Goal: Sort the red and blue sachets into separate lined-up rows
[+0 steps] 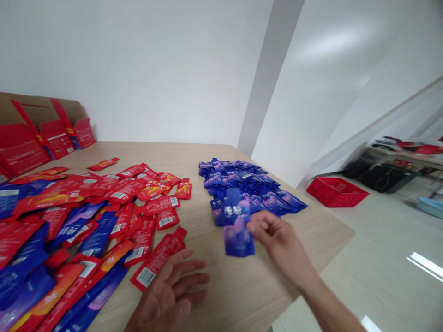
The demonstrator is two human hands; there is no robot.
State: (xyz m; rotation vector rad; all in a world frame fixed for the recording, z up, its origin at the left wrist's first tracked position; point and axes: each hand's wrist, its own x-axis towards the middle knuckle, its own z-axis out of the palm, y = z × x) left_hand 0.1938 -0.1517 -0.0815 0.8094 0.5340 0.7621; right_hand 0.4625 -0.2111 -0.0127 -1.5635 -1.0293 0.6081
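My right hand (277,240) pinches a blue pouch (238,230) by its right edge, holding it upright with its purple-printed front towards me. Behind it, rows of similar blue pouches (242,177) lie overlapped on the right side of the wooden table. My left hand (173,288) hovers palm up near the table's front, its fingers spread and nothing in them. Just beyond those fingers lies a red pouch (161,256) with its barcode side showing. A loose heap of red pouches (117,191) mixed with blue ones (100,233) covers the left side.
Open red cardboard boxes (57,138) stand at the back left against the white wall. On the floor to the right sits a red plastic crate (335,191), with a blue basin (431,206) farther right. A cluttered side table (411,157) stands beyond.
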